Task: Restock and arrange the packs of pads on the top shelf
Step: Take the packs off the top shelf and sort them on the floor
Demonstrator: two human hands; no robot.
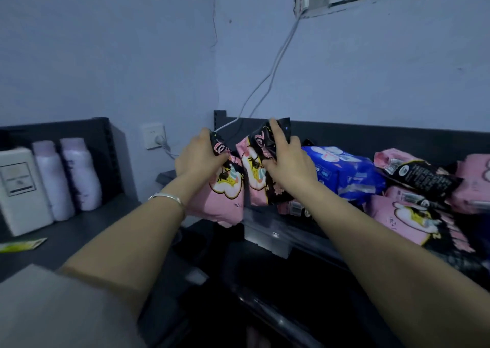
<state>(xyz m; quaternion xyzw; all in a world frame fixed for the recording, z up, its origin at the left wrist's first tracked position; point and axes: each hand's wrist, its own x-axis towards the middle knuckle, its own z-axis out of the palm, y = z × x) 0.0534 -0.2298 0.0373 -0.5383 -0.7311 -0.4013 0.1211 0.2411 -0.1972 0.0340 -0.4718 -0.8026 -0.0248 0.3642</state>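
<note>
1. Wall [106, 56], pale blue, fills the far upper part of the scene, and a white cable [267, 80] runs down it to the shelf corner.
2. Top shelf [384, 135], dark with a raised back panel, stretches from centre to the right.
3. A second dark shelf [79, 231] sits at the left.
4. The left hand [197, 159] grips the black top edge of a pink pack [225, 196], fingers curled over it. This pack hangs upright at the left end of the top shelf, with its lower part in front of the near edge.
5. The right hand [287, 164] holds a pink-and-black pack [258, 175], thumb on the front and fingers wrapped over its top. It stands upright just right of the first, with a narrow gap between them.
6. A blue pack [347, 172] lies on its side just right of the right hand.
7. More pink packs [408, 215] are heaped untidily at the far right.
8. On the left shelf, a white bottle [21, 191] stands beside two lilac bottles [50, 180].
9. A wall socket [153, 135] with a plug sits between the shelves.
10. A silver bracelet [169, 198] circles the left wrist.
</note>
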